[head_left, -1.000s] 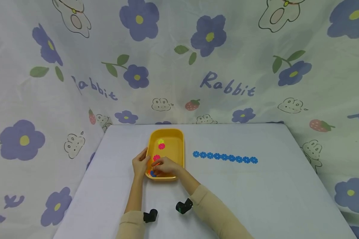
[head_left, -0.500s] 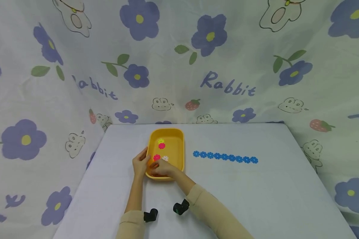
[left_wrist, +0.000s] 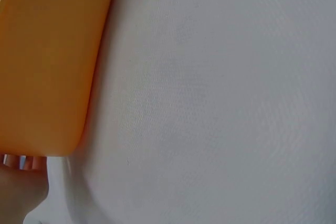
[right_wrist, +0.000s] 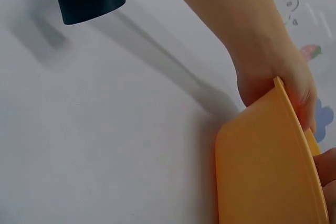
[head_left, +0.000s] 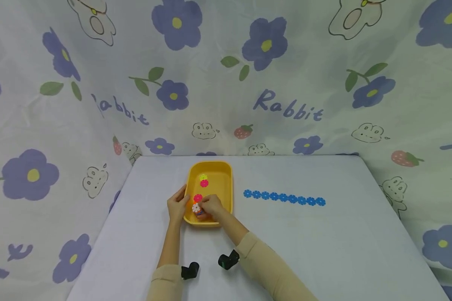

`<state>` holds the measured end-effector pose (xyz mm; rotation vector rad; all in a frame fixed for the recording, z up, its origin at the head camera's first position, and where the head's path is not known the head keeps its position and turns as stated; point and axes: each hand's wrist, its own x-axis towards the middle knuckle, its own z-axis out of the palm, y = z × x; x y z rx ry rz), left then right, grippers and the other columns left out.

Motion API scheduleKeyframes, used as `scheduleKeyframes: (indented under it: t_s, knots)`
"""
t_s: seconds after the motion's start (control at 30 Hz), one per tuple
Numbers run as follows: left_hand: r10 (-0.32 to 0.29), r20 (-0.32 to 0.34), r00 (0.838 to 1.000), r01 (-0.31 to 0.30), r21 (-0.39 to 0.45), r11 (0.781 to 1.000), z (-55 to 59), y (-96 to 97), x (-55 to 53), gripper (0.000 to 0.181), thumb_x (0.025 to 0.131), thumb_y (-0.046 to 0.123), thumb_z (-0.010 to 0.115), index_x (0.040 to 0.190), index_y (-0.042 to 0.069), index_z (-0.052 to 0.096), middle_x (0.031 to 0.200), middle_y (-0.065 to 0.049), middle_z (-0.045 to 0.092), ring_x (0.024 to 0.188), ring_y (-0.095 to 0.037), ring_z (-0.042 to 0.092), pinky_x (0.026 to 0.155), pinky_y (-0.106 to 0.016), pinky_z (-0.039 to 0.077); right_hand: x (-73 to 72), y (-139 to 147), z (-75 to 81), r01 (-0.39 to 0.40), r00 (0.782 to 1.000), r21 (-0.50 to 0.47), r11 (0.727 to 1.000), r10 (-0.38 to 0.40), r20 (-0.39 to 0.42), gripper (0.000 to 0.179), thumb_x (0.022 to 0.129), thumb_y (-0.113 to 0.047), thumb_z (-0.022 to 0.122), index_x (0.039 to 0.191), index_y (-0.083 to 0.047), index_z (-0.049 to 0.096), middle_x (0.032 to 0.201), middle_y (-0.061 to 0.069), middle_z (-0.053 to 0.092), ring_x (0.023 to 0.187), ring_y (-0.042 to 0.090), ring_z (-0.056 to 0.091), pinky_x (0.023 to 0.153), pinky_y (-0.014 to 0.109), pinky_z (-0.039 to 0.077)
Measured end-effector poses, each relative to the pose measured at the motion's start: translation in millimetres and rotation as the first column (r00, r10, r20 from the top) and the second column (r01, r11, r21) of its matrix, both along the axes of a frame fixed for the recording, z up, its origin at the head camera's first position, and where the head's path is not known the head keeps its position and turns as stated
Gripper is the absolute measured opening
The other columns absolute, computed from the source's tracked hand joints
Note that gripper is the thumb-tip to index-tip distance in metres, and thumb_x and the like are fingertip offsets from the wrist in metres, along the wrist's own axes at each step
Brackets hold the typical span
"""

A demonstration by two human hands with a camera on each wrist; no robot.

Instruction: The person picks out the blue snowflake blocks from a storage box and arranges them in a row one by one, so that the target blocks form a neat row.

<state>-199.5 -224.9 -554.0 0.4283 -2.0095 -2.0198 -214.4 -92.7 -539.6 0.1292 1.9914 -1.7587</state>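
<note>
My left hand [head_left: 177,205] grips the left side of a yellow plastic tray [head_left: 229,188], thumb at the rim and fingers along the outer wall. Inside the tray's near part is my right hand [head_left: 212,206], its fingers curled at a white flower-shaped plastic piece [head_left: 196,207]. Bits of orange and blue show just beneath that piece, partly hidden by the fingers. A pink flower piece [head_left: 198,197] lies just beyond. Farther up the tray, a yellow-green flower piece [head_left: 203,177] adjoins another pink one [head_left: 204,183]. In the right wrist view the tray wall [right_wrist: 262,166] hides the right fingertips.
Right of the tray, a row of several blue flower pieces [head_left: 283,197] lies edge to edge on the white tabletop [head_left: 342,242]. A patterned cloth [head_left: 226,92] hangs behind and at both sides. Black wrist cameras [head_left: 228,260] stick out near the sleeves.
The white flower piece has shifted left and nearer me, to the right hand's fingertips. That hand has lifted slightly and moved right. The left hand keeps its grip on the tray.
</note>
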Motion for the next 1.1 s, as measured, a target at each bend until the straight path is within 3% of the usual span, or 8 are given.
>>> scheduleKeyframes:
  t_s: [0.1,0.17,0.43,0.67,0.9,1.0,1.1]
  knots:
    - [0.007,0.009,1.0,-0.007,0.0,1.0,0.7,1.0,-0.3,0.042,0.087,-0.003,0.058,0.129,-0.001,0.055,0.13,-0.022,0.053,0.122,-0.028,0.05,0.078,-0.006,0.048,-4.6,2.1,0.1,0.181,0.983,-0.092,0.979,-0.178,0.037,0.017,0.088,-0.003,0.062,0.098,0.009,0.066,0.083,0.012,0.06,0.062,0.022,0.068,0.058,0.029,0.058]
    - [0.01,0.013,1.0,-0.01,-0.002,1.0,1.3,1.0,-0.2,0.042,0.087,-0.003,0.058,0.129,-0.001,0.055,0.131,-0.021,0.053,0.121,-0.027,0.051,0.077,-0.006,0.048,-6.6,3.6,0.6,0.254,0.967,-0.169,0.952,-0.243,0.08,0.018,0.088,-0.003,0.062,0.1,0.011,0.064,0.085,0.014,0.059,0.064,0.027,0.069,0.06,0.031,0.058]
    - [0.002,0.027,1.0,-0.002,-0.003,1.0,1.8,0.2,0.2,0.042,0.088,-0.002,0.057,0.13,0.0,0.055,0.133,-0.019,0.053,0.123,-0.026,0.05,0.08,-0.006,0.047,-11.5,6.6,-0.2,0.375,0.924,-0.255,0.891,-0.339,0.176,0.022,0.09,-0.006,0.061,0.106,0.01,0.06,0.095,0.018,0.058,0.066,0.024,0.069,0.063,0.03,0.058]
    - [-0.003,0.031,1.0,0.003,-0.008,1.0,1.0,0.3,-1.3,0.042,0.089,-0.001,0.058,0.13,0.0,0.055,0.133,-0.02,0.052,0.124,-0.03,0.049,0.079,-0.006,0.047,-15.2,8.8,3.9,0.44,0.89,-0.386,0.811,-0.337,0.308,0.034,0.096,-0.007,0.05,0.125,0.011,0.052,0.122,0.026,0.052,0.098,0.029,0.061,0.083,0.035,0.055]
    - [-0.002,0.019,1.0,0.002,-0.015,1.0,1.5,0.0,-0.5,0.041,0.088,-0.002,0.058,0.129,0.0,0.055,0.132,-0.021,0.053,0.123,-0.029,0.05,0.079,-0.005,0.047,-14.7,12.2,8.5,0.439,0.891,-0.521,0.732,-0.277,0.361,0.043,0.096,0.005,0.038,0.138,0.008,0.039,0.13,0.028,0.046,0.115,0.032,0.053,0.097,0.037,0.047]
    - [-0.004,0.019,1.0,0.005,-0.013,1.0,1.6,-0.4,-0.2,0.041,0.089,-0.001,0.058,0.129,0.0,0.055,0.132,-0.021,0.052,0.123,-0.029,0.05,0.079,-0.006,0.046,-14.6,13.6,8.7,0.444,0.887,-0.538,0.717,-0.269,0.374,0.044,0.095,0.006,0.038,0.14,0.005,0.039,0.134,0.027,0.043,0.121,0.033,0.049,0.1,0.038,0.044]
    - [-0.009,0.024,1.0,0.009,-0.009,1.0,1.8,-0.1,-0.2,0.041,0.089,0.0,0.057,0.13,0.0,0.055,0.133,-0.02,0.051,0.124,-0.029,0.049,0.08,-0.007,0.046,-14.2,14.9,7.8,0.428,0.896,-0.53,0.732,-0.265,0.356,0.047,0.093,0.01,0.037,0.14,0.004,0.04,0.14,0.025,0.038,0.124,0.033,0.045,0.102,0.038,0.042]
